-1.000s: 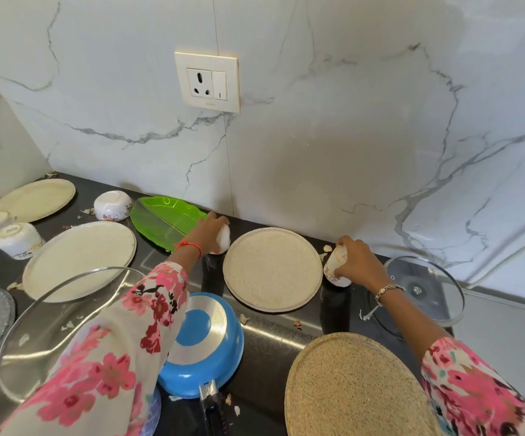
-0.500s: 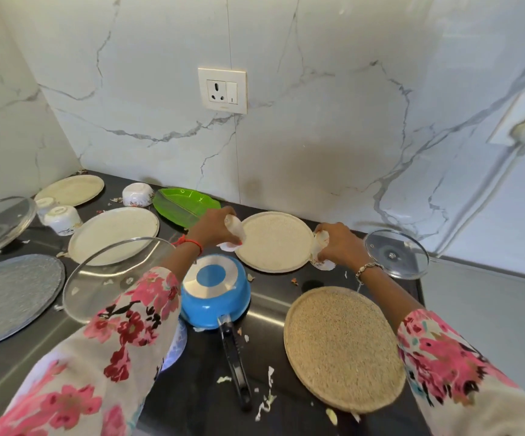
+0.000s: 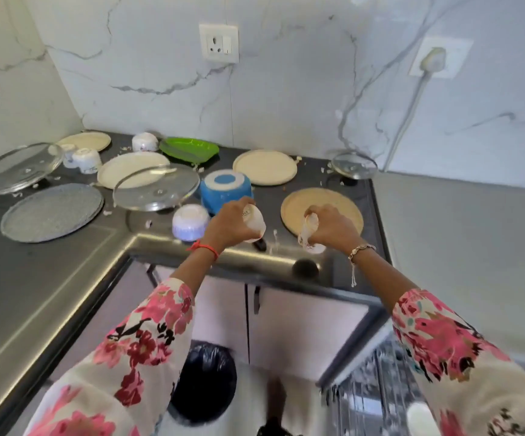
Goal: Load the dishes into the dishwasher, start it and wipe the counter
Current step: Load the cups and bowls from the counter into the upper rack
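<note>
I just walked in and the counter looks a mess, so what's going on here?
A person is clearing dishes. Their left hand grips a small white cup and their right hand grips a second cup, both held over the front edge of the counter. Plates, glass lids and an upturned blue pan lie on it. A blurred wire rack shows lower right, probably the dishwasher.

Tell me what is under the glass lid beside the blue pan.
Through the glass lid show the near part of a cream plate and dark counter. What its middle rests on cannot be made out.
</note>
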### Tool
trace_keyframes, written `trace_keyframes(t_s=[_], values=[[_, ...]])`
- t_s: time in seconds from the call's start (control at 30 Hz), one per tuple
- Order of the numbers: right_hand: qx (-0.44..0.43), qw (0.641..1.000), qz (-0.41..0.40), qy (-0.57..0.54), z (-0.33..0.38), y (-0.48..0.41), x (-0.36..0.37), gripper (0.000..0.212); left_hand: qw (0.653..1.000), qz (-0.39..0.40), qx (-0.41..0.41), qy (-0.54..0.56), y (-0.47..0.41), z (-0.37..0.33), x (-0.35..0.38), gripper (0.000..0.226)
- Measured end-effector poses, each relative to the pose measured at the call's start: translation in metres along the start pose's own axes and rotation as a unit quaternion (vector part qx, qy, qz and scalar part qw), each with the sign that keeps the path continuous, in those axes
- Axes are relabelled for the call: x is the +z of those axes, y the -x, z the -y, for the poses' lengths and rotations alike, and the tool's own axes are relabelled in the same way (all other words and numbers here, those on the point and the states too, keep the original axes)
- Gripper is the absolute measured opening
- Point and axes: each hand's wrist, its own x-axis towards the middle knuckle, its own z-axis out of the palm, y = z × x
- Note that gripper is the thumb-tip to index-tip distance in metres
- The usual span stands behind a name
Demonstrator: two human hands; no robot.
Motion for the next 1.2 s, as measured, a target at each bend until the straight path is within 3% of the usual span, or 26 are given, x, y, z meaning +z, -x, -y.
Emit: trace_keyframes(t_s=[0.23,0.5,0.77,1.2], values=[[0.045,0.998,0.036,-0.031,0.027,0.179,0.053,0.060,0.997,0.070,-0.027,0.009,0.186,-0.016,0.019,0.062],[0.094,0.993,0.067,-0.012,0.008,0.348,0.138,0.055,0.987,0.152,-0.030,-0.037,0.348,-0.025,0.115,0.054],[0.145,0.984,0.099,0.018,-0.075,0.506,0.193,0.053,0.966,0.244,-0.039,-0.076,0.480,-0.061,0.212,0.058],[0.137,0.984,0.108,0.044,-0.253,0.648,0.139,0.054,0.960,0.265,-0.021,-0.091,0.556,-0.225,0.312,0.063]])
